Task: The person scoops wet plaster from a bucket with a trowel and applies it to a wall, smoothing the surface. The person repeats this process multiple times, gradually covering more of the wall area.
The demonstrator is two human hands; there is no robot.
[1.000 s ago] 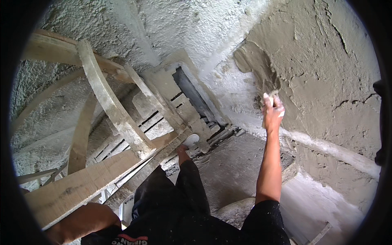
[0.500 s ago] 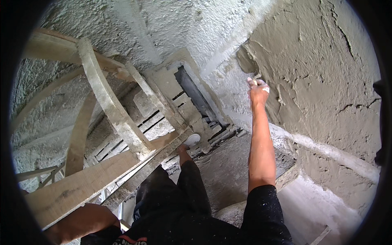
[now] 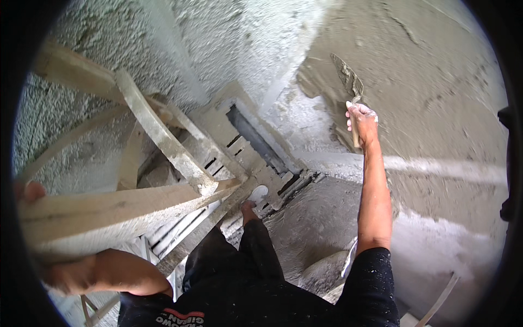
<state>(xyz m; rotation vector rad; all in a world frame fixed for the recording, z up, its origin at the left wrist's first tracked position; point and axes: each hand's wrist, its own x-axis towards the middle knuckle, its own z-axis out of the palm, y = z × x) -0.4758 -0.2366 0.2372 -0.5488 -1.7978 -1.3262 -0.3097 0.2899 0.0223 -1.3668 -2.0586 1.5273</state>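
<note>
My right hand [image 3: 364, 119] is closed round the wooden handle of a pointing trowel [image 3: 349, 77]. Its pointed metal blade is smeared with grey mortar and faces away from me, in front of the wet mortar wall [image 3: 430, 98]; I cannot tell whether blade and wall touch. At the far left, my left arm passes under a thick wooden beam [image 3: 114, 215]. Fingertips of my left hand [image 3: 34, 192] curl over the beam's upper edge, and the beam hides most of the palm.
Wooden scaffold pieces [image 3: 163, 133] stand at the left. My foot [image 3: 249, 206] rests near a plank beside a narrow opening [image 3: 253, 133] below. White rough wall [image 3: 218, 43] lies ahead, and a pale ledge [image 3: 436, 168] crosses the mortar at the right.
My right hand has drawn back to the right, and the trowel's blade now shows. My view has shifted, and fingers of my left hand have come into sight over the beam.
</note>
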